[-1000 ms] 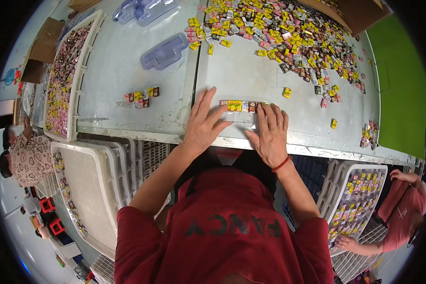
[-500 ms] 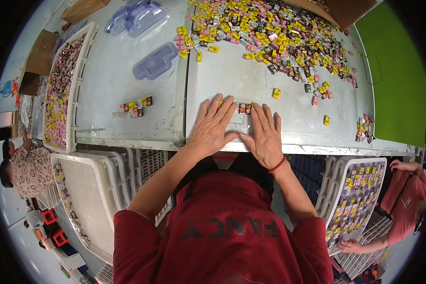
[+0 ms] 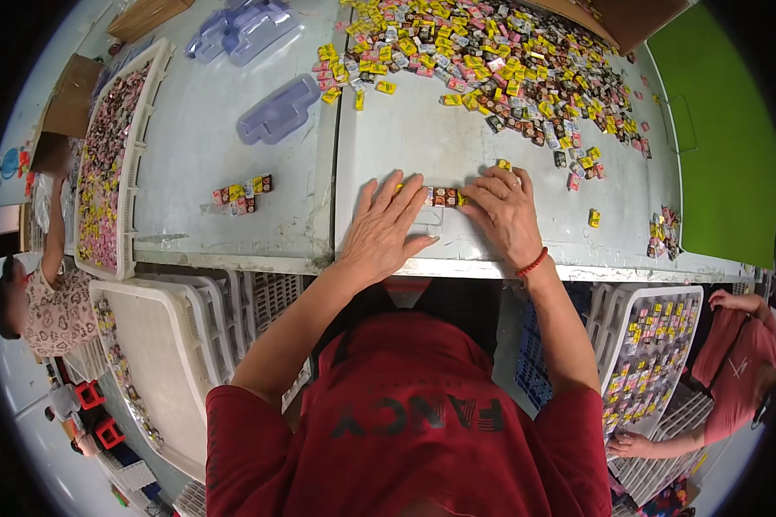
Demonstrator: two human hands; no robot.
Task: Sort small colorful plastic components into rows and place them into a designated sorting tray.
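Note:
A short row of small wrapped boxes (image 3: 442, 197), mostly brown with yellow at its ends, lies on the table between my hands. My left hand (image 3: 383, 228) rests at the row's left end, fingers stretched out and palm down, partly covering it. At the other end, my right hand (image 3: 507, 215) has bent fingers closed around a small yellow box (image 3: 463, 199). Just beyond the right knuckles sits another yellow box (image 3: 503, 164), partly hidden. Below the row, a faint clear outline shows on the table top; I cannot tell what it is.
A big heap of small boxes (image 3: 491, 60) covers the far table. To the left are a grouped cluster (image 3: 243, 195), purple plastic trays (image 3: 278, 109) and a filled white crate (image 3: 138, 164). Crates stand below the near edge. A co-worker's hand (image 3: 634, 445) touches a crate at right.
My right hand has lifted from lying flat, shifted right and curled its fingers at the row's right end. The left stays nearly still. At far left, a person's arm now reaches up.

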